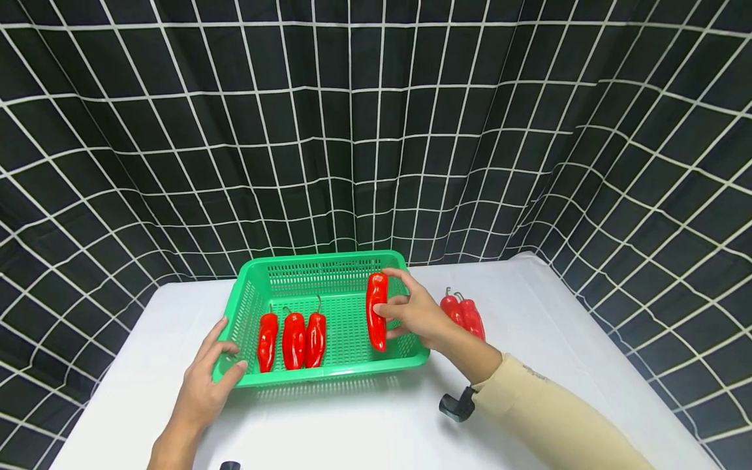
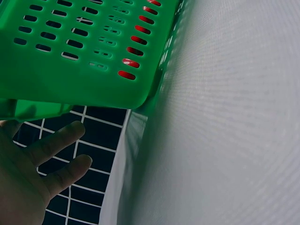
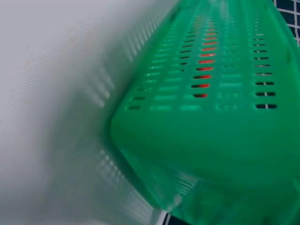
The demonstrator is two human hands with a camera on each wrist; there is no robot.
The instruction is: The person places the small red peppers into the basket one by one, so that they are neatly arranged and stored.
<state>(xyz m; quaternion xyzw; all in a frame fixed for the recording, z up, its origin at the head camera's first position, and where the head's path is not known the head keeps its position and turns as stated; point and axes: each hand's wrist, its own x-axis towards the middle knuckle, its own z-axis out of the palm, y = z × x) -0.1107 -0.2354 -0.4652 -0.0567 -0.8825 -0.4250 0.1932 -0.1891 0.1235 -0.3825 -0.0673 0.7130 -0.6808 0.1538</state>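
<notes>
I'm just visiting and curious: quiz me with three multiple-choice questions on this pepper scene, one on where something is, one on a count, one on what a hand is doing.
1. Where do the two loose peppers lie?
A. on the white table, to the right of the basket
B. inside the basket
C. under the left hand

2. How many peppers lie flat on the floor of the green basket, not counting the one in a hand?
A. one
B. three
C. five

3. What is the right hand doing?
A. resting flat on the table
B. holding a red pepper over the basket
C. lifting the basket by its rim

Answers:
1 A: the head view shows them on the table beyond the right wrist.
2 B: three peppers lie side by side near the left hand.
3 B: its fingers grip the held pepper above the basket's right side.
</notes>
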